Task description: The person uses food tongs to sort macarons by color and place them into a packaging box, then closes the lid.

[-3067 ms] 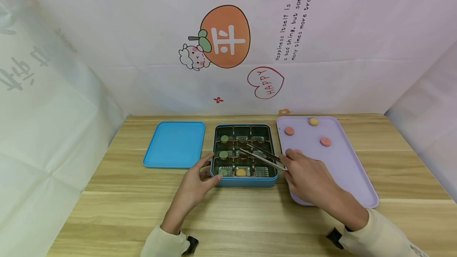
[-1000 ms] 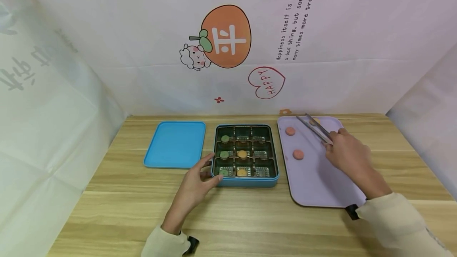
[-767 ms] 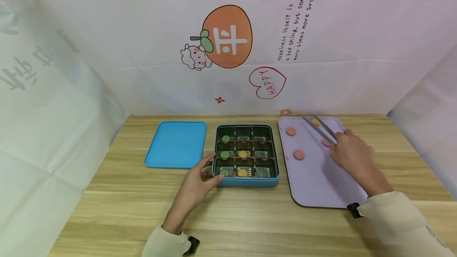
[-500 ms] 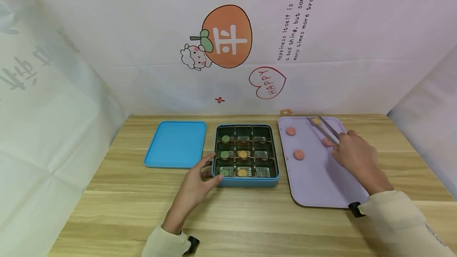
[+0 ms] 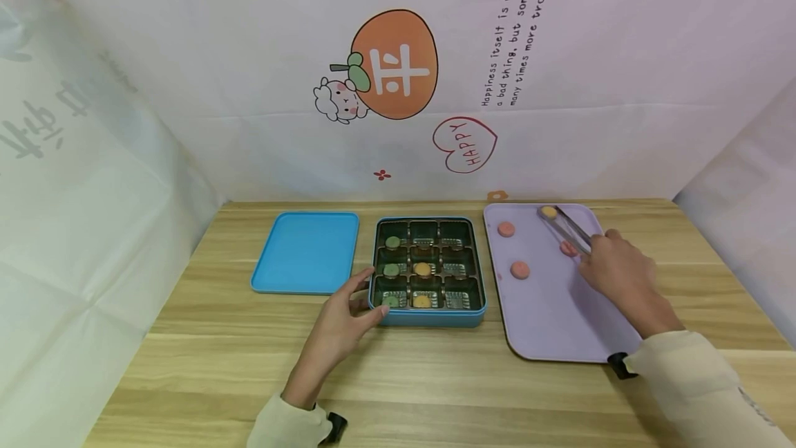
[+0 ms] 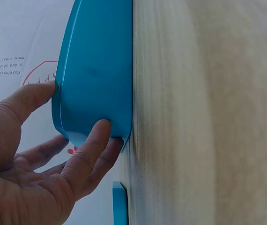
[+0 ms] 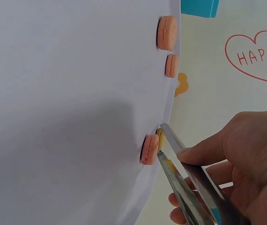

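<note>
My left hand (image 5: 338,323) steadies the near-left corner of a blue tin box (image 5: 429,317), its thumb on the rim and fingers along the side in the left wrist view. Three green macarons (image 5: 391,269) fill the box's left column. Two yellow macarons (image 5: 422,269) sit in the middle column's centre and front compartments. At the right, my right hand (image 5: 618,268) grips metal tongs (image 5: 575,232). Their tips stand on either side of a yellow macaron (image 5: 549,212) at the back of the lilac tray (image 5: 560,316); whether both tips touch it I cannot tell.
Three pink macarons lie on the tray: one pink macaron (image 5: 506,229) at the back left, another pink macaron (image 5: 519,269) nearer me, and a third pink macaron (image 5: 569,248) partly behind the tongs. A blue lid (image 5: 305,253) lies left of the box. A printed cloth (image 5: 280,151) hangs behind the table.
My right hand has carried the tongs from the box to the back of the tray. A yellow macaron now shows in the centre compartment. The tips have narrowed around the tray's yellow macaron. My left hand stays.
</note>
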A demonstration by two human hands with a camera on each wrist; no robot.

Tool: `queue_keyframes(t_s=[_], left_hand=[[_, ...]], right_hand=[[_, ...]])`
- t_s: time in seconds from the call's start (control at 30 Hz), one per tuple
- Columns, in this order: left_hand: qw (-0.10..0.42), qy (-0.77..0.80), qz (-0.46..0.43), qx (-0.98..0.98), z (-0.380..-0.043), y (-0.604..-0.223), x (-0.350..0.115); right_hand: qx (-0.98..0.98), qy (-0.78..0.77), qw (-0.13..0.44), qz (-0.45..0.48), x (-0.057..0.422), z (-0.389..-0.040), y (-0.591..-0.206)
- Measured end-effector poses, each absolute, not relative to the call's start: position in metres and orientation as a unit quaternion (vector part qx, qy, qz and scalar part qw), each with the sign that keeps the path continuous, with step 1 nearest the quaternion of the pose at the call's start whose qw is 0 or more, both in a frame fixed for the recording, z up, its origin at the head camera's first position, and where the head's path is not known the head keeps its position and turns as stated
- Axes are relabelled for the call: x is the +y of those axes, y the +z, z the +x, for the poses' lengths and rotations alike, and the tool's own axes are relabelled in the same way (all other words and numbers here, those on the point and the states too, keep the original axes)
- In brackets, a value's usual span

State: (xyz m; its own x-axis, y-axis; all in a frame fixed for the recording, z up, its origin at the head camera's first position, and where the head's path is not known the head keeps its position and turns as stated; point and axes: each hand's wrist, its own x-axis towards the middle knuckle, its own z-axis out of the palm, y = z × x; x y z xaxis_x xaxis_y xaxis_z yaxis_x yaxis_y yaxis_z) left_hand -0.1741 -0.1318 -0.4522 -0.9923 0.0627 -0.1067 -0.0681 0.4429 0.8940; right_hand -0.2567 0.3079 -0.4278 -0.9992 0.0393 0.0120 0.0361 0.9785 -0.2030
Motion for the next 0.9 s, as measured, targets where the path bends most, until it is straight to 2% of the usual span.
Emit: queue_keyframes(t_s=[0.9], left_hand=[[0.061, 0.524, -0.004, 0.85, -0.1742, -0.4531, -0.1315]], right_hand=[[-0.995, 0.097, 0.024, -0.007, 0.309, -0.251, -0.4273]])
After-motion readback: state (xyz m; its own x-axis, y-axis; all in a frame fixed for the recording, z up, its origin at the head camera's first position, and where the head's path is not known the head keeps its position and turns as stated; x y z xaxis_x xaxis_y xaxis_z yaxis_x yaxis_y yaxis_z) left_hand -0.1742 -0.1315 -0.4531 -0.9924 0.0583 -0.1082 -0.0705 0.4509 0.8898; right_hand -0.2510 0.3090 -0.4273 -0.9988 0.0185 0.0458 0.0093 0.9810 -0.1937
